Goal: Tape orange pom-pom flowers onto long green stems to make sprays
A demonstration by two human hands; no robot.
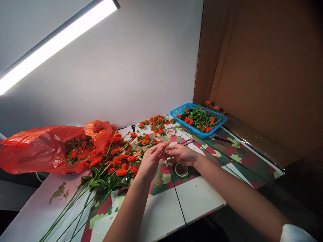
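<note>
My left hand (151, 158) and my right hand (182, 154) meet over the middle of the table, fingers pinched. Between their fingertips is the top of a thin dark green stem (177, 191), which runs down past the table's front edge. What exactly sits at the stem's tip is too small to make out. Left of my hands lie long-stemmed orange fuzzy flowers (121, 172) with curled green leaves (97, 183). A roll of tape (185, 174) lies just below my right hand, and a pink-handled tool (185, 142) is behind it.
A blue basket (203, 135) of flowers and green stems stands at the back right. More orange flowers (156, 122) and another tape ring (170, 130) lie at the back. A red plastic bag (32, 148) bulges at left. Cardboard (259, 74) walls the right side.
</note>
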